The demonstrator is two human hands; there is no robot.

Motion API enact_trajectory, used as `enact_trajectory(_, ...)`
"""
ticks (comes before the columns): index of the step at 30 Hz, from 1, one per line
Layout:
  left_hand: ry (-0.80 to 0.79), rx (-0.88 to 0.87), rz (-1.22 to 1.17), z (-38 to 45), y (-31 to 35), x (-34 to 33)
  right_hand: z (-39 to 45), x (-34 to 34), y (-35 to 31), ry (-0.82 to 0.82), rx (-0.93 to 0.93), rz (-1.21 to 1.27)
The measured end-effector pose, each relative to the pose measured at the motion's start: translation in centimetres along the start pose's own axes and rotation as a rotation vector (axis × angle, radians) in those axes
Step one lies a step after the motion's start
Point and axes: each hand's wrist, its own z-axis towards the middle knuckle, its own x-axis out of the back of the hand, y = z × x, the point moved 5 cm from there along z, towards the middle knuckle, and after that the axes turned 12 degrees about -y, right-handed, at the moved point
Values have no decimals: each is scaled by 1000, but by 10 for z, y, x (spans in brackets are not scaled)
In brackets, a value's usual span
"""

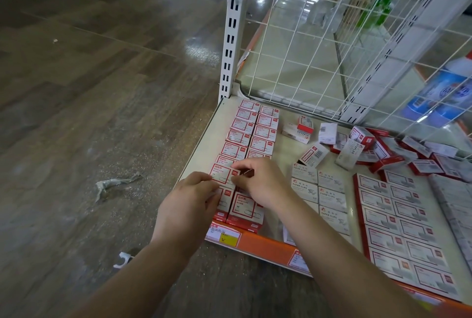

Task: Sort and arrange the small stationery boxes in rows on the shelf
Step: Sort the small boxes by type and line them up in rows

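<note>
Your left hand [190, 197] and right hand [258, 179] both curl onto one red-and-white paper clip box [221, 173] in the two rows at the left end of the shelf [281, 154]. Your fingers hide the box's right edge and the boxes beneath. Right of these rows, loose boxes [383, 149] lie jumbled, labels too blurred to read.

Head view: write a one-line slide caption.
Both hands straighten red-and-white cardboard paper-clip boxes on the cream metal shelf.

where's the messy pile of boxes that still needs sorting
In the head view, the loose pile of red and white boxes lies at the back right of the shelf, against the wire mesh back, behind the neat paper clip box rows.
</note>
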Motion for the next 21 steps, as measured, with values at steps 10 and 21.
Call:
enact_trajectory(10, -26, -11, -11, 2, -1, -2, 1, 0, 1, 4, -9, -6)
enact_trajectory(21, -39, 24, 31, 0, 0, 0, -7, 3, -1, 38, 20, -24)
